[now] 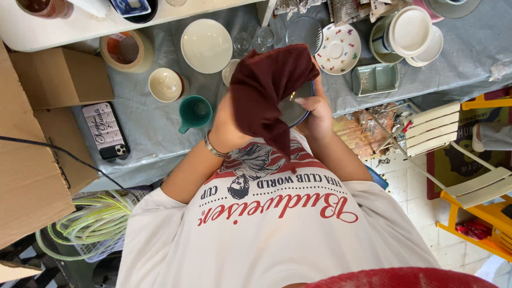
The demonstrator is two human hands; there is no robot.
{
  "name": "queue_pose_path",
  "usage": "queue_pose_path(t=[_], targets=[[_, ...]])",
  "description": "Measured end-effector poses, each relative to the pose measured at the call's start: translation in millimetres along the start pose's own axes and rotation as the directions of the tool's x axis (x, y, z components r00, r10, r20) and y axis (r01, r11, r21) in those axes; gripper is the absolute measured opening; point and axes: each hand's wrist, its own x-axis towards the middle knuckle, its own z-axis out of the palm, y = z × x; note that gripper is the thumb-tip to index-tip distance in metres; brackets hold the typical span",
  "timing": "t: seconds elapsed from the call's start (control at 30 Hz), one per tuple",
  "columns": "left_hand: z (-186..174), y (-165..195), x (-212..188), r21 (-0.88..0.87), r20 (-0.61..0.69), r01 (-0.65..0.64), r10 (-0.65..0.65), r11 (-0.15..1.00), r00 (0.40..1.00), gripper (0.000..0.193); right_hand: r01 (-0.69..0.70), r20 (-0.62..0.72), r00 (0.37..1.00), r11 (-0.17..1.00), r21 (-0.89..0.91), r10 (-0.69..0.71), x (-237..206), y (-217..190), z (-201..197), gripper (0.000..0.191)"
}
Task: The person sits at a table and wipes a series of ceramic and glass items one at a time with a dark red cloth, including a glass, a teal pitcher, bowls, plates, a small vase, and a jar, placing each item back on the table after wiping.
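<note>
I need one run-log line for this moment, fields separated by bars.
left hand: wiping with dark red cloth | right hand: holding blue-rimmed plate | near: green mug

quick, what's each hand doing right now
Left hand: closed on the dark red cloth, mostly hidden under it.
Right hand: gripping the rim of the blue-edged plate.

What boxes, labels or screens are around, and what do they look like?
Brown cardboard box: far left edge, big, flaps open.
Black phone with a white lettered case: on the grey table cover beside the box, lying case side up, screen hidden.
Roll of tan tape: above the phone, round, orange-lined core.
Crumpled printed paper: top edge, grey-white.
</note>
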Motion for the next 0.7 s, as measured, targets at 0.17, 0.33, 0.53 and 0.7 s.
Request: queue_pose_path(t=[0.17, 0.33, 0.53, 0.7], targets=[[20, 3, 4, 0.102, 0.259, 0.179, -0.2, 0.979, 0.945, 0.057, 0.088, 0.125, 0.992, 0.89, -0.447, -0.035, 3, -5, -2, 0.094], [39, 9, 3, 0.16, 0.266, 0.278, -0.313, 0.947, 0.912, 0.056, 0.088, 0.098, 0.994, 0.831, -0.549, -0.04, 2, -4, 3, 0.097], [34, 6, -4, 0.371, 0.165, -0.118, 0.059, 0.921, 0.985, 0.046, 0.052, 0.016, 0.999, 0.971, -0.235, -0.05, -8, 3, -14, 0.101], [20, 8, -15, 0.134, 0.198, -0.121, 0.093, 0.984, 0.976, 0.044, -0.254, -0.039, 0.967, 0.967, -0.035, 0.253, -18, 6, -50, 0.105]])
